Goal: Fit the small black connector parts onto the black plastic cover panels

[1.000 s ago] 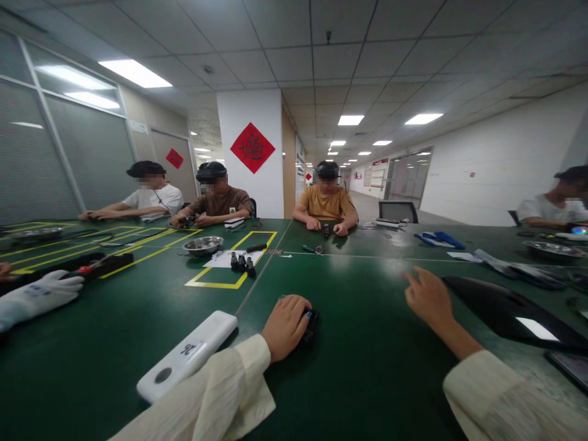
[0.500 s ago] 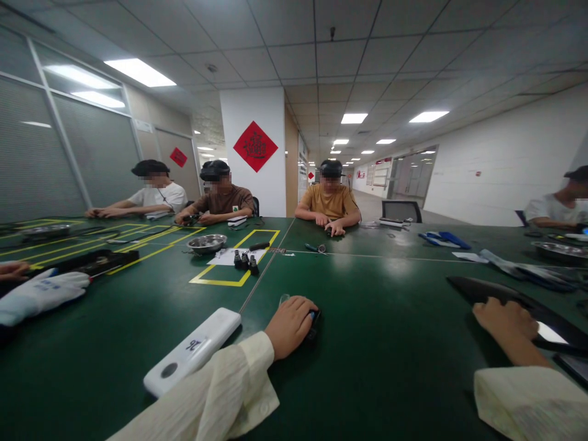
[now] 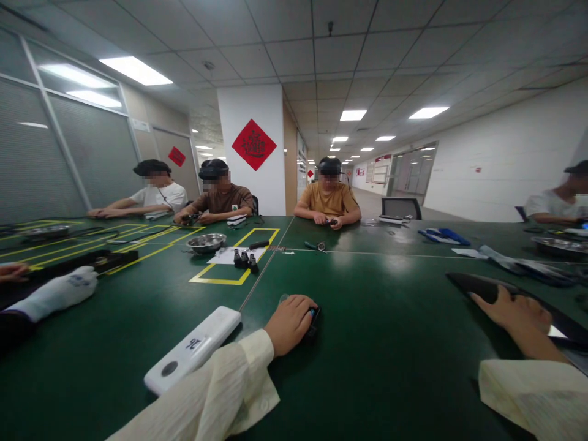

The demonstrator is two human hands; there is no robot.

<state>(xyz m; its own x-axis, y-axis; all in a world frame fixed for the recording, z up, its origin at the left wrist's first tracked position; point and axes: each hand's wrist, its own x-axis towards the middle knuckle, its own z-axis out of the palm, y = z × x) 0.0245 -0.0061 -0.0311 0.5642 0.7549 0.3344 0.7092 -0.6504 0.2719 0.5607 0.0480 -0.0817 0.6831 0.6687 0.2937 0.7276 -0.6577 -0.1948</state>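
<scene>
My left hand [image 3: 291, 323] rests on the green table in front of me, its fingers curled over a small black object [image 3: 315, 323]. A bit of blue shows at its fingertips; the object's kind is mostly hidden. Beside my left sleeve lies a white power bank [image 3: 195, 350] marked 26. At the right, my right hand [image 3: 517, 313] is over a long, dark, pointed flat piece [image 3: 473, 285]. Its thumb stretches out to the left, apart from the partly bent fingers. A white patch [image 3: 557, 332] on the dark piece shows beyond the fingers.
A metal bowl [image 3: 206, 243] stands near several black parts [image 3: 245, 260] on white paper within yellow tape. Across sits a person [image 3: 328, 199] handling something dark. A co-worker's white-gloved hand [image 3: 57, 294] is at the left. Grey gloves [image 3: 519, 266] lie at the right.
My right hand has shifted slightly right and its thumb has spread outward. My left hand has stayed in place. The co-worker's gloved hand at the left has turned and closed more.
</scene>
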